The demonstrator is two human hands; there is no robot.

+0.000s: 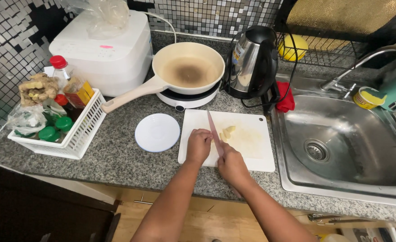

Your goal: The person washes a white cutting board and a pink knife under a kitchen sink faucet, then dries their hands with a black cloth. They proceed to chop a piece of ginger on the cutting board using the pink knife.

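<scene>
Two hands work on a white rectangular plastic cutting board point(247, 148) on the speckled granite counter. In the head view, the right hand point(232, 165) is closed around the handle of a pinkish-bladed knife point(214, 133), while the left hand point(199, 144) curls, fingers bent, beside the blade; what it pins is hidden. Several pale yellow cut pieces point(227, 132) already lie just past the blade. A round white plate point(157, 132) sits bare alongside, and the cream frying pan point(188, 70) holds nothing solid, so cutting appears underway.

A small orange-yellow carton point(80, 91) stood in the white plastic basket point(83, 130); a round yellow labelled tub point(367, 99) sat beside the tap.
</scene>
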